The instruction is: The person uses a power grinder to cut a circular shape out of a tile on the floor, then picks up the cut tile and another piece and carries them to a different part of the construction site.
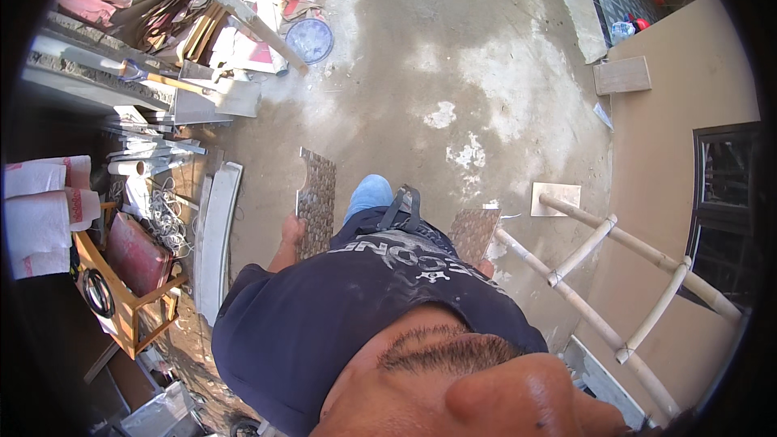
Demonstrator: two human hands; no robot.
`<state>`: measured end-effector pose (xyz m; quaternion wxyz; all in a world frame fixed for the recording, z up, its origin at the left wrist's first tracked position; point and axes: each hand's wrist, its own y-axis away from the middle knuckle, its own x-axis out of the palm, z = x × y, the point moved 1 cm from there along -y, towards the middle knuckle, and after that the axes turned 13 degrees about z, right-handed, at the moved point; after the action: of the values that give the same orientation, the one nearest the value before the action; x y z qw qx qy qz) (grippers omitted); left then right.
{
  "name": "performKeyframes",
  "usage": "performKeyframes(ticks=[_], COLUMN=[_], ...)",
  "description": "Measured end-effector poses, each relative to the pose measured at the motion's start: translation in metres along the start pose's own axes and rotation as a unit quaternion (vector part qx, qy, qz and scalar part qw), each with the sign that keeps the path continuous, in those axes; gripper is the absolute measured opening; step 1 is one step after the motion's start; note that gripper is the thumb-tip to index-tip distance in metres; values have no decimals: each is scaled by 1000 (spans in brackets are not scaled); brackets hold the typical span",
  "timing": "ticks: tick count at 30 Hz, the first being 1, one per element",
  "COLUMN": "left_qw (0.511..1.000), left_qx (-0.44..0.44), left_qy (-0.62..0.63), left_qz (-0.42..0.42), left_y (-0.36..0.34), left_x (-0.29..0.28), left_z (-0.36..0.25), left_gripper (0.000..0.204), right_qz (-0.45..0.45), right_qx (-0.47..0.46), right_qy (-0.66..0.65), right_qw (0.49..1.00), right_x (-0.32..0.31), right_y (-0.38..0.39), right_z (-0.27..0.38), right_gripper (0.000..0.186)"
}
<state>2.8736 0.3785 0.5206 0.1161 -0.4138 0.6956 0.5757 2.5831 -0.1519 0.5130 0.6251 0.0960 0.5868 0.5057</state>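
Carrying looks like the step in hand: the left hand (292, 229) has its grip closed on the edge of a mosaic tile sheet (316, 201) held at the hip, and the right hand (486, 267), mostly hidden so its grip cannot be told, is at a second sheet (473, 232). Setting them down calls for bare floor (453, 57). Further off, a wooden crate (121, 307) holds a red slab (133, 255); beyond, a round blue lid (310, 40) lies by scrap wood (202, 20)

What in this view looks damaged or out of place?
The brown mosaic sheet at the left hand has a curved bite cut from its top corner. White patches blotch the concrete floor, and boards lie heaped.
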Motion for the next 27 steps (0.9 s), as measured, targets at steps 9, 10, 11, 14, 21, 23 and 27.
performKeyframes(ticks=[9, 10, 11, 14, 21, 23, 27], left_qw=[1000, 999, 998, 997, 997, 998, 997], left_qx=[-14, -20, -26, 14, 52, 59, 77], left_qy=[-8, -16, -16, -24, -42, -32, -18], left_qz=[19, 29, 48, 73, 36, 19, -16], left_y=[-228, -257, -277, -351, -492, -534, -612], left_x=[-58, -78, -83, -128, -232, -252, -281], left_z=[-181, -204, -234, -326, -524, -579, -683], left_gripper=[36, 35, 35, 36, 37, 37, 40], right_qz=[-29, -51, -73, -126, -88, -78, -18], right_qx=[-158, -136, -108, -47, -27, -40, -27], right_qy=[-43, -46, -38, -33, -6, -8, 12], right_qw=[986, 988, 991, 990, 996, 996, 999], right_x=[-159, -171, -191, -262, -379, -407, -474], right_y=[-207, -227, -242, -302, -468, -533, -663], right_z=[126, 155, 170, 220, 342, 365, 406], right_gripper=[31, 29, 27, 25, 30, 29, 29])
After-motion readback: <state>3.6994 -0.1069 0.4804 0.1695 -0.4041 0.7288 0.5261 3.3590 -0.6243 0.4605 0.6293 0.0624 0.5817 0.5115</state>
